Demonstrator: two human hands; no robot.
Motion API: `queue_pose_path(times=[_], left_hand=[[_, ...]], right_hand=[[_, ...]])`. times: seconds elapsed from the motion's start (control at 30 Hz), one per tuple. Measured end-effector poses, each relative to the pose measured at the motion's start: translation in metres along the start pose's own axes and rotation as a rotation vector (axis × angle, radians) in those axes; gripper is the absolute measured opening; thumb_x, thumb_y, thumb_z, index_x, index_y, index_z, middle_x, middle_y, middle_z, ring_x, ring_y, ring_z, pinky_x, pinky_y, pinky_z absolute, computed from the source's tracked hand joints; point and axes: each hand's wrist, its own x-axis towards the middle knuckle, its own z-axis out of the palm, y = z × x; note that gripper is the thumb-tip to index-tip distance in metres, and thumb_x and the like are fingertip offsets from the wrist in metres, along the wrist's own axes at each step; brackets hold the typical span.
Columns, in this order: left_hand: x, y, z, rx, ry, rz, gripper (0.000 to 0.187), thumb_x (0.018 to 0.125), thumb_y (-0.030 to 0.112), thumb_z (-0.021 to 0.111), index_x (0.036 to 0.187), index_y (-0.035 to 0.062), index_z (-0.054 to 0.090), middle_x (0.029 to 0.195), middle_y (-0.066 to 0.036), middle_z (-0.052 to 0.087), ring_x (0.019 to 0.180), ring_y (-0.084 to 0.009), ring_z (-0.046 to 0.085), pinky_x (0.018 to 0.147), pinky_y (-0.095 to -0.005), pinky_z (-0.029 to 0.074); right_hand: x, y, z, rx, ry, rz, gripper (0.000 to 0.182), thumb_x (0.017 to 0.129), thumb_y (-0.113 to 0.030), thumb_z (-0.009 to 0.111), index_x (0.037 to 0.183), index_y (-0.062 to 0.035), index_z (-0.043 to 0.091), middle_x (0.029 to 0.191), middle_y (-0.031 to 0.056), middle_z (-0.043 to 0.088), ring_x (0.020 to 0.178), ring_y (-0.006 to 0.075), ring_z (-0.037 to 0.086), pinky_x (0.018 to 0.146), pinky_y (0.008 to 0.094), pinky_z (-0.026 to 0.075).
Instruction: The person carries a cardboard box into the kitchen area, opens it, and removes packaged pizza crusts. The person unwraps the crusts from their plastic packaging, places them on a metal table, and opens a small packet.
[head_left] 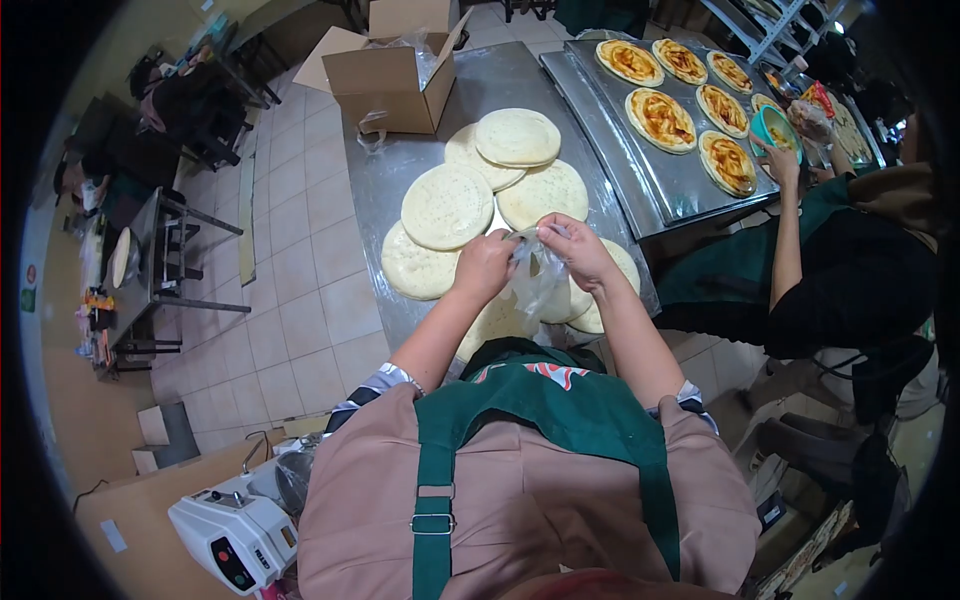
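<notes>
Both of my hands grip a clear plastic bag (pixel 540 285) by its upper edge, close in front of my apron. My left hand (pixel 485 265) pinches one side of it. On the other side, the fingers of my right hand (pixel 580 250) are closed on the plastic. Round flat pizza crusts (pixel 447 207) lie in overlapping piles on the metal table beneath and beyond my hands. One crust (pixel 517 137) rests on top at the far end. Part of the crusts nearest me is hidden by the bag and my hands.
An open cardboard box (pixel 390 85) stands at the table's far left. To the right, a metal tray (pixel 690 200) carries several sauced crusts (pixel 660 120). A co-worker's hand (pixel 778 160) holds a green bowl (pixel 775 128) there. A white machine (pixel 235 540) is at lower left.
</notes>
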Motion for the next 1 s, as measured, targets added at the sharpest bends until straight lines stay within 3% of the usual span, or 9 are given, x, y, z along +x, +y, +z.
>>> queue_pose_path(times=[0.13, 0.27, 0.33, 0.47, 0.6, 0.67, 0.9, 0.97, 1.0], left_hand=[[0.003, -0.003, 0.008, 0.089, -0.16, -0.219, 0.022, 0.065, 0.014, 0.055, 0.085, 0.0055, 0.057, 0.081, -0.011, 0.057, 0.069, -0.0294, 0.056, 0.061, -0.0367, 0.045], [0.003, -0.011, 0.008, -0.132, -0.025, -0.055, 0.023, 0.07, 0.018, 0.051, 0.088, 0.0058, 0.056, 0.081, -0.013, 0.058, 0.073, -0.0323, 0.055, 0.066, -0.0376, 0.044], [0.01, -0.005, 0.001, 0.023, -0.307, -0.263, 0.028, 0.073, 0.025, 0.048, 0.091, 0.0044, 0.055, 0.088, -0.015, 0.056, 0.08, -0.0334, 0.054, 0.071, -0.037, 0.043], [0.01, 0.003, -0.015, -0.188, -0.051, -0.208, 0.029, 0.071, 0.026, 0.049, 0.083, 0.0005, 0.055, 0.09, -0.018, 0.053, 0.076, -0.0335, 0.053, 0.069, -0.0378, 0.044], [0.01, 0.003, -0.022, -0.229, -0.027, -0.275, 0.031, 0.072, 0.028, 0.05, 0.085, -0.0004, 0.054, 0.093, -0.018, 0.052, 0.077, -0.0327, 0.053, 0.068, -0.0365, 0.043], [0.007, 0.003, -0.022, -0.232, -0.004, -0.295, 0.031, 0.072, 0.028, 0.051, 0.085, -0.0006, 0.054, 0.092, -0.018, 0.052, 0.076, -0.0326, 0.054, 0.068, -0.0365, 0.043], [0.011, 0.02, -0.036, -0.361, 0.162, -0.43, 0.025, 0.075, 0.024, 0.054, 0.079, -0.0005, 0.053, 0.076, -0.012, 0.054, 0.059, -0.0227, 0.051, 0.055, -0.0295, 0.041], [0.012, 0.019, -0.033, -1.082, 0.248, -0.645, 0.017, 0.078, 0.019, 0.051, 0.08, 0.0023, 0.052, 0.077, -0.003, 0.054, 0.062, -0.0121, 0.048, 0.058, -0.0244, 0.039], [0.012, 0.024, -0.036, -1.078, 0.255, -0.649, 0.017, 0.078, 0.019, 0.051, 0.08, 0.0023, 0.052, 0.077, -0.003, 0.054, 0.062, -0.0121, 0.048, 0.058, -0.0244, 0.039]], right_hand=[[-0.013, -0.023, 0.007, 0.137, -0.048, -0.067, 0.012, 0.08, -0.016, 0.053, 0.085, -0.0045, 0.052, 0.079, -0.0015, 0.054, 0.071, 0.0051, 0.048, 0.065, 0.018, 0.038], [-0.032, -0.07, 0.012, 0.226, -0.074, -0.302, 0.011, 0.083, -0.016, 0.049, 0.085, -0.0056, 0.05, 0.079, 0.0048, 0.054, 0.076, 0.012, 0.052, 0.071, 0.0226, 0.041], [-0.042, -0.082, -0.004, 0.266, -0.131, -0.343, 0.01, 0.084, -0.015, 0.046, 0.089, -0.0063, 0.047, 0.078, 0.005, 0.055, 0.068, 0.0099, 0.052, 0.064, 0.0222, 0.042], [-0.048, -0.082, -0.04, 0.361, -0.176, -0.391, 0.007, 0.084, -0.014, 0.046, 0.088, -0.0081, 0.045, 0.066, -0.0005, 0.046, 0.055, 0.0088, 0.044, 0.052, 0.0212, 0.037], [-0.048, -0.054, -0.042, -0.249, 0.224, -0.273, 0.01, 0.082, -0.017, 0.05, 0.084, -0.007, 0.051, 0.072, -0.0013, 0.049, 0.066, 0.0055, 0.046, 0.058, 0.019, 0.037], [-0.042, -0.026, -0.046, -0.315, 0.208, -0.193, 0.017, 0.079, -0.021, 0.056, 0.085, -0.0055, 0.053, 0.077, 0.001, 0.053, 0.074, 0.0058, 0.048, 0.064, 0.0204, 0.038], [-0.041, 0.007, -0.02, -0.953, 0.25, -0.179, 0.069, 0.064, -0.043, 0.064, 0.119, -0.0097, 0.038, 0.104, 0.0172, 0.051, 0.091, 0.0254, 0.053, 0.077, 0.0317, 0.041], [-0.036, 0.012, -0.026, -0.965, 0.296, -0.18, 0.074, 0.064, -0.044, 0.063, 0.123, -0.0103, 0.033, 0.107, 0.0186, 0.05, 0.093, 0.0242, 0.052, 0.077, 0.031, 0.041], [-0.033, 0.016, -0.032, -0.844, 0.433, -0.134, 0.075, 0.066, -0.043, 0.063, 0.125, -0.0096, 0.029, 0.109, 0.0191, 0.048, 0.094, 0.0234, 0.052, 0.077, 0.031, 0.042]])
